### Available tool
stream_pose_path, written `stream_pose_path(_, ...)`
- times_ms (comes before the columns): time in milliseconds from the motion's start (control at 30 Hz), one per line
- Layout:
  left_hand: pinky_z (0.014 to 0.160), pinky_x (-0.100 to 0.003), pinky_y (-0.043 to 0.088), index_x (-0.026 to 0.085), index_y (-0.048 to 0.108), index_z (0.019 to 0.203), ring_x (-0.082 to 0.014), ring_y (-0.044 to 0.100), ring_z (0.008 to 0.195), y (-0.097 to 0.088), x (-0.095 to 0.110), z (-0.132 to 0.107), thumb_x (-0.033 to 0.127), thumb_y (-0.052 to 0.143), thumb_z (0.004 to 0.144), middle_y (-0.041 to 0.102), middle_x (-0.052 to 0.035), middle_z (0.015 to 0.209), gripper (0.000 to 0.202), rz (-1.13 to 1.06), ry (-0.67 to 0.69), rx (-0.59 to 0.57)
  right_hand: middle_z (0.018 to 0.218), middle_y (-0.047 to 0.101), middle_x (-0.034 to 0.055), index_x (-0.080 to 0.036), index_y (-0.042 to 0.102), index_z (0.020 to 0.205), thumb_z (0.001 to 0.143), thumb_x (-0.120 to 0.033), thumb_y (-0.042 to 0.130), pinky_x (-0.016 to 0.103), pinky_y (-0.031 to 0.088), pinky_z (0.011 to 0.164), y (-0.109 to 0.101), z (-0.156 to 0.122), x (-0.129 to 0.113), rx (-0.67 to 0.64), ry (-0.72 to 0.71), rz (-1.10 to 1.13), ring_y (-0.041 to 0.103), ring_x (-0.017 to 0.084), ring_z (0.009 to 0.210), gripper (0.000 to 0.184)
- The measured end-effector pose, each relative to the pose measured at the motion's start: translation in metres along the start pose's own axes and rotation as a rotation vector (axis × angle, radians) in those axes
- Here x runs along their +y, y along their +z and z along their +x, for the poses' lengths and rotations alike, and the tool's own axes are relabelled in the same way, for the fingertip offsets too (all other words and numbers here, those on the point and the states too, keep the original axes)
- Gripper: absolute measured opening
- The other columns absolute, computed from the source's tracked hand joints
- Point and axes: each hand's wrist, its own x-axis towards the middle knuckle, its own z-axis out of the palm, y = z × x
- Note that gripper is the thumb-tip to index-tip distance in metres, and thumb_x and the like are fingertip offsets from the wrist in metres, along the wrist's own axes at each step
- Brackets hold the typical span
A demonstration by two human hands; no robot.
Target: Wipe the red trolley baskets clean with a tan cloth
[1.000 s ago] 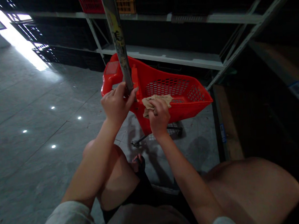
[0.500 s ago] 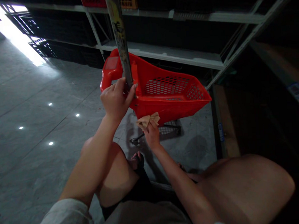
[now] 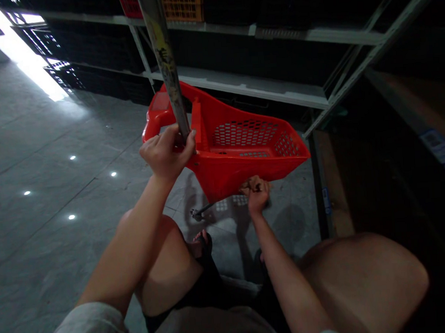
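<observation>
1. Behind the red shopping-cart basket (image 3: 245,167) stands a grey metal shelving rack (image 3: 248,87). An orange crate (image 3: 182,3) sits on the rack's top tier.
2. Below the basket is a polished grey floor (image 3: 36,147) showing spots of reflected light.
3. The basket is tipped, with its handle end raised to the left and its underside turned towards the person.
4. Rising from the basket's handle end is a worn metal pole (image 3: 165,64).
5. The left hand (image 3: 167,152) is clamped round the pole at the basket's rim, bracing it.
6. The right hand (image 3: 257,193) is closed into a fist against the basket's underside. A tan cloth (image 3: 245,186) seems to be bunched in it, mostly hidden.
7. Wiping here would likely go best with a firm brace, the cloth spread flat, and strokes along the underside's ribs.
8. On the pole above the basket, a yellow patch (image 3: 160,42) bears dark marks that are too blurred to read. To the right of the basket, a blue-and-white shelf label (image 3: 442,150) is also unreadable.
</observation>
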Motion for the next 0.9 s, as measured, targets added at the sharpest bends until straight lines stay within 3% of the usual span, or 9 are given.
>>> stream_pose_path(67, 0.068, -0.030, 0.048, 0.024, 0.068, 0.091, -0.0151, 0.062, 0.064, 0.001, 0.000, 0.000, 0.050, 0.062, 0.093, 0.064, 0.0014, 0.065, 0.027, -0.005, -0.022, 0.015, 0.081, 0.066, 0.0076, -0.023, 0.060, 0.084, 0.094, -0.019, 0.042, 0.037, 0.054, 0.087, -0.001, 0.008, 0.006, 0.055, 0.059, -0.002, 0.066, 0.023, 0.093, 0.021)
stream_pose_path(133, 0.068, -0.030, 0.048, 0.024, 0.068, 0.090, -0.0151, 0.061, 0.063, 0.002, 0.000, 0.000, 0.049, 0.061, 0.093, 0.064, 0.0014, 0.065, 0.026, -0.017, -0.035, 0.011, 0.076, 0.066, 0.0076, -0.025, 0.061, 0.080, 0.092, -0.022, 0.048, 0.041, 0.055, 0.085, 0.011, -0.002, -0.003, 0.059, 0.099, 0.002, 0.067, 0.026, 0.088, 0.018)
stream_pose_path(267, 0.064, -0.029, 0.045, 0.023, 0.067, 0.086, -0.0140, 0.059, 0.058, 0.005, 0.003, 0.002, 0.049, 0.061, 0.093, 0.065, 0.0014, 0.063, 0.027, 0.003, 0.010, 0.041, 0.091, 0.072, 0.0103, -0.020, 0.067, 0.091, 0.085, -0.024, 0.054, 0.046, 0.056, 0.092, 0.044, -0.044, -0.056, -0.005, 0.116, 0.034, 0.068, 0.028, 0.095, 0.016)
stream_pose_path(367, 0.059, -0.028, 0.042, 0.023, 0.068, 0.083, -0.0128, 0.057, 0.054, 0.004, 0.008, 0.002, 0.049, 0.062, 0.094, 0.065, 0.0017, 0.060, 0.029, 0.017, 0.075, 0.077, 0.103, 0.070, 0.0099, -0.021, 0.069, 0.098, 0.082, -0.017, 0.052, 0.043, 0.053, 0.099, 0.042, -0.047, -0.106, -0.044, 0.125, 0.076, 0.066, 0.025, 0.103, 0.024)
stream_pose_path(467, 0.058, -0.027, 0.040, 0.021, 0.070, 0.084, -0.0128, 0.058, 0.052, 0.000, 0.014, 0.000, 0.047, 0.057, 0.099, 0.066, 0.0008, 0.059, 0.033, 0.012, 0.136, 0.076, 0.105, 0.068, 0.0058, -0.026, 0.070, 0.100, 0.080, -0.012, 0.053, 0.038, 0.054, 0.098, 0.018, -0.011, -0.149, -0.028, -0.004, 0.152, 0.065, 0.022, 0.103, 0.030)
stream_pose_path(600, 0.061, -0.028, 0.041, 0.019, 0.074, 0.095, -0.0140, 0.063, 0.057, -0.006, 0.023, -0.005, 0.033, 0.038, 0.108, 0.074, -0.0033, 0.070, 0.041, -0.007, 0.200, 0.028, 0.114, 0.070, 0.0051, -0.027, 0.071, 0.112, 0.083, -0.009, 0.054, 0.037, 0.053, 0.105, -0.008, 0.052, -0.203, -0.084, -0.188, 0.251, 0.065, 0.021, 0.113, 0.038)
stream_pose_path(733, 0.062, -0.030, 0.044, 0.018, 0.073, 0.110, -0.0168, 0.066, 0.058, -0.009, 0.032, -0.009, 0.027, 0.037, 0.107, 0.075, -0.0057, 0.074, 0.038, -0.017, 0.266, 0.021, 0.121, 0.071, 0.0076, -0.024, 0.068, 0.125, 0.089, -0.011, 0.050, 0.040, 0.054, 0.107, -0.013, 0.099, -0.255, -0.095, -0.252, 0.324, 0.066, 0.021, 0.117, 0.042)
stream_pose_path(900, 0.057, -0.034, 0.043, 0.016, 0.072, 0.112, -0.0191, 0.065, 0.056, -0.006, 0.045, -0.013, 0.022, 0.037, 0.106, 0.072, -0.0068, 0.069, 0.035, 0.038, 0.329, 0.071, 0.140, 0.062, 0.0079, -0.027, 0.053, 0.148, 0.094, -0.016, 0.047, 0.047, 0.051, 0.111, -0.017, 0.165, -0.308, 0.023, -0.440, 0.419, 0.060, 0.023, 0.130, 0.055)
